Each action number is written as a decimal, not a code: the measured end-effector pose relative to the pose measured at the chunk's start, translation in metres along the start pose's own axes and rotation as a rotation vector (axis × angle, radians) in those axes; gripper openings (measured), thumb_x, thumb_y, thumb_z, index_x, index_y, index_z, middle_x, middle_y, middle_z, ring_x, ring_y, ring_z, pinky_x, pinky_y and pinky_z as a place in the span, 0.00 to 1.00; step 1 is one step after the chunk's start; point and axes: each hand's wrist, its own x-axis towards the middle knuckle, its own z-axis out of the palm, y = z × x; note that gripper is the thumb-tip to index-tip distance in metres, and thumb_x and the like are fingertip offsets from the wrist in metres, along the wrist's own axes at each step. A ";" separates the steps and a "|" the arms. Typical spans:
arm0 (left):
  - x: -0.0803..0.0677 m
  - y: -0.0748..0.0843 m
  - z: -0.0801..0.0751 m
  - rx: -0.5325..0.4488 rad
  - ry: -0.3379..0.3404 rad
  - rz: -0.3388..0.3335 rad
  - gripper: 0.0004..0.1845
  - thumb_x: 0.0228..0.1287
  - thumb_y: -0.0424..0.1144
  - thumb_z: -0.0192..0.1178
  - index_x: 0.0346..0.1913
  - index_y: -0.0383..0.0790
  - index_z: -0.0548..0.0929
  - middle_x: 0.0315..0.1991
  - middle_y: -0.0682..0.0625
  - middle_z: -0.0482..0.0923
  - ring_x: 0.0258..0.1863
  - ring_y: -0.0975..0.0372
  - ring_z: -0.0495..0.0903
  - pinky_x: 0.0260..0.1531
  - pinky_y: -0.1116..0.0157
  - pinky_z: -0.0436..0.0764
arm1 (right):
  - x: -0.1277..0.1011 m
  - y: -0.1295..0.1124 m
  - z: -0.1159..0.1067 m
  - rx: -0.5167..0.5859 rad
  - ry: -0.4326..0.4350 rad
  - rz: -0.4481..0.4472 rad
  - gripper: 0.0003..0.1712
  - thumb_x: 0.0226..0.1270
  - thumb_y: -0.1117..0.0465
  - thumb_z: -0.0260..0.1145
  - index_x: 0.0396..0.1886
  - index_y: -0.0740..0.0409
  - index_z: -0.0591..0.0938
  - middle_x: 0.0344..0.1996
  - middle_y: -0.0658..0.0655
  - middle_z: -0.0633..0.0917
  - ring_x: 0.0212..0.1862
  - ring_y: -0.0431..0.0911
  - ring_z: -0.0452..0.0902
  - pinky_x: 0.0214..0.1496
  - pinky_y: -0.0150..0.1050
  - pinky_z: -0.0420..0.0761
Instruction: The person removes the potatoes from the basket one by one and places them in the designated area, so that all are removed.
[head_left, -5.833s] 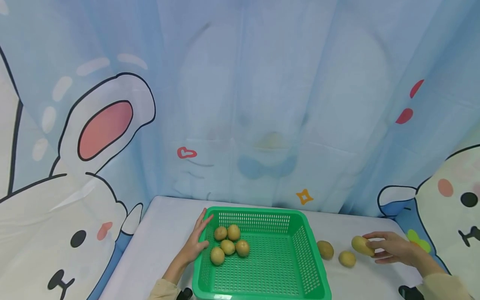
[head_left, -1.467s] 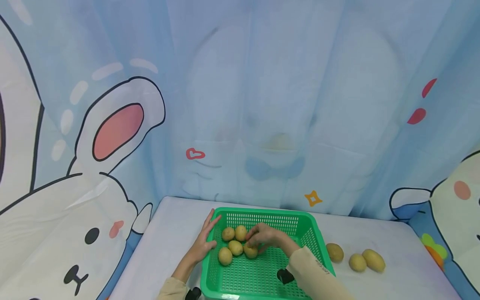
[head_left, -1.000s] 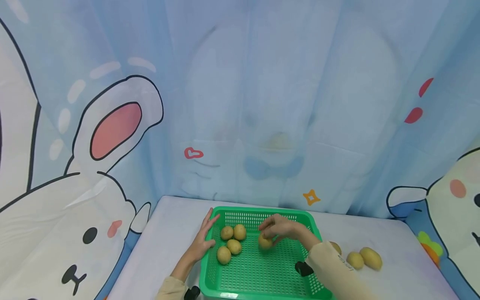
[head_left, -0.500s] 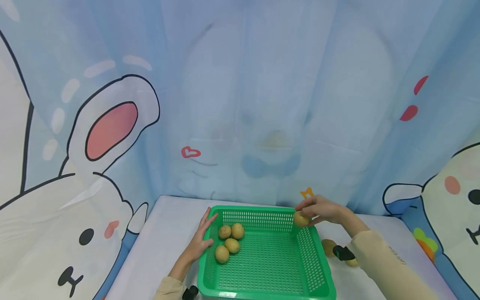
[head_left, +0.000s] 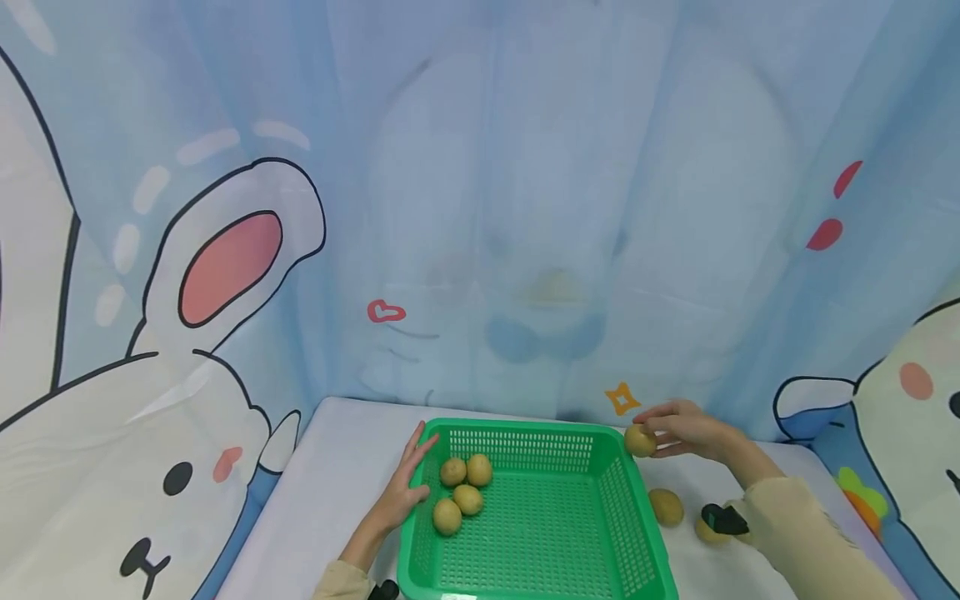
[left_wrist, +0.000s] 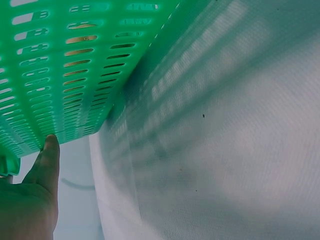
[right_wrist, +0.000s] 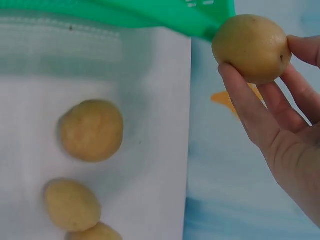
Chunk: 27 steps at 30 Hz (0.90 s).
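Note:
My right hand (head_left: 688,432) pinches a round yellow-brown potato (right_wrist: 251,48) between thumb and fingers, just past the far right corner of the green plastic basket (head_left: 536,542). In the right wrist view, this potato is held up beside the basket's rim. My left hand (head_left: 396,498) touches the basket's left side with its fingers spread; one finger (left_wrist: 48,162) presses the outer wall in the left wrist view. Several potatoes (head_left: 468,500) sit in the basket's left part. On the table to the right lie more potatoes, one (right_wrist: 91,131) apart and two close together (right_wrist: 73,205).
The basket stands on a white-covered table (head_left: 352,450). Behind it hangs a blue curtain (head_left: 540,208) with cartoon rabbits. The right forearm and black wrist camera (head_left: 724,519) partly hide the potatoes on the right.
Earlier, my right hand set a long potato on the table at the right. It then took a potato from the basket's group and carried it right, over the rim. The left hand stayed.

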 end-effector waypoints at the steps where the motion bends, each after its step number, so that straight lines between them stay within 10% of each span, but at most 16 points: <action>1: 0.000 0.000 0.000 0.001 -0.001 -0.005 0.44 0.47 0.21 0.48 0.75 0.29 0.58 0.78 0.32 0.32 0.74 0.35 0.30 0.59 0.28 0.47 | -0.001 0.003 -0.001 0.001 0.013 0.009 0.28 0.72 0.60 0.58 0.62 0.78 0.72 0.53 0.66 0.80 0.48 0.56 0.83 0.49 0.52 0.82; 27: 0.000 -0.005 0.000 0.004 0.009 -0.018 0.44 0.48 0.23 0.48 0.76 0.32 0.57 0.78 0.35 0.31 0.75 0.37 0.31 0.60 0.27 0.44 | 0.023 0.081 0.002 0.108 0.233 0.192 0.20 0.70 0.63 0.59 0.52 0.78 0.79 0.40 0.60 0.83 0.37 0.48 0.81 0.42 0.47 0.84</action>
